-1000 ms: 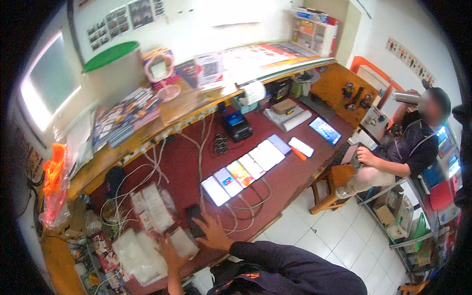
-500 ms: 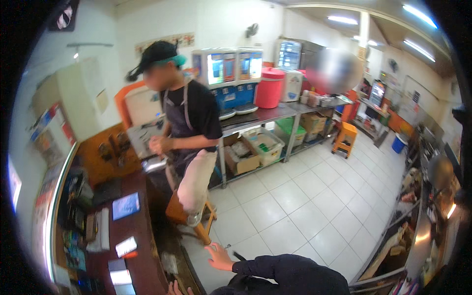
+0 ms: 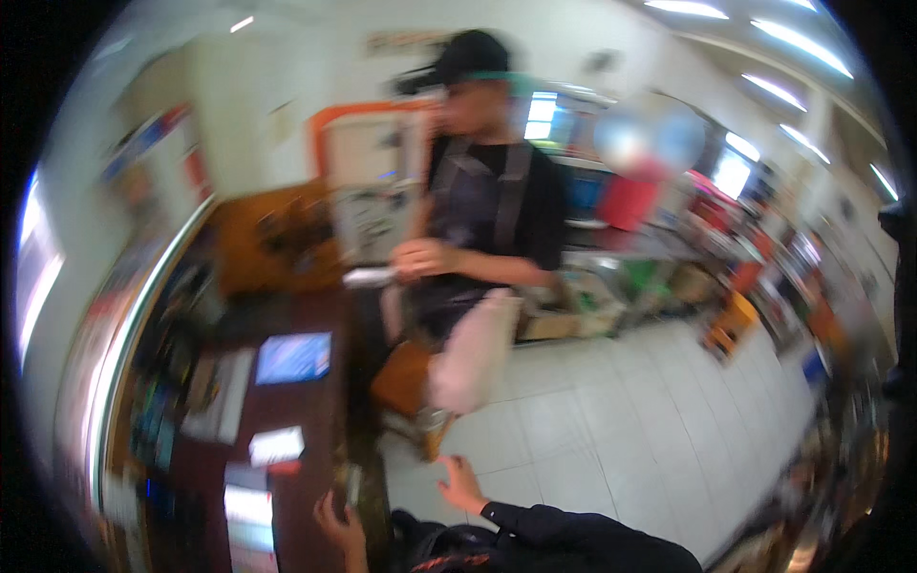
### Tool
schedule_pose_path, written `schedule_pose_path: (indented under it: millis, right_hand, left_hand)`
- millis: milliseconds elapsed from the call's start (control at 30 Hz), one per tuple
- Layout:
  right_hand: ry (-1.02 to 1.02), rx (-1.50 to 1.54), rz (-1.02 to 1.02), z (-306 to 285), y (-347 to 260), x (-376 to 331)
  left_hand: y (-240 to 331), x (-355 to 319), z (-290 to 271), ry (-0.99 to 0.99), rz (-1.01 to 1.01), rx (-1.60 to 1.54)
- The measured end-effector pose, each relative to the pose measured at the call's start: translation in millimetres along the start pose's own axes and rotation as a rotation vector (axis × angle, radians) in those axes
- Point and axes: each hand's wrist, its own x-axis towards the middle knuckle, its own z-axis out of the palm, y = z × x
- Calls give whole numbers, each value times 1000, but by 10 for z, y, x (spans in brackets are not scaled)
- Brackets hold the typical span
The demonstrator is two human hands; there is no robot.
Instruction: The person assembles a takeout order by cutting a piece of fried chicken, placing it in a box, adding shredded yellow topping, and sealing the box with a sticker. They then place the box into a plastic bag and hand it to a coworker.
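Observation:
My left hand is at the right edge of the dark brown desk, fingers spread, with nothing visible in it. Whether it touches the desk I cannot tell. My right hand hangs over the tiled floor in front of me, fingers apart and empty. On the desk lie a tablet with a lit screen, a white card-like item with something orange-red under its edge, and a flat white-and-dark item. The picture is smeared by motion.
A person in a black cap and apron sits on an orange-brown stool just ahead, hands together. Behind stand a metal counter with boxes below and a red drink container. An orange stool is farther right.
My view has swung left, so the desk and the seated person appear farther right. My left hand has come further into view beside the desk. Both hands stay empty.

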Motion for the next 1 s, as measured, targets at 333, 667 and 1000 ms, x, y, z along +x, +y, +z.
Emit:
schedule_pose_path:
  millis: [333, 667, 1000]
  right_hand:
    - [-546, 120, -303, 983, -744, 1104]
    - [-1091, -105, -209, 1638, -30, 1464]
    - [-1096, -343, 243, 691, 2571, -331]
  left_hand:
    - [-845, 529, -510, 168, -306, -156]
    - [-701, 848, 17, -565, -75, -18]
    - [-571, 1031, 856, -1098, -34, 105]
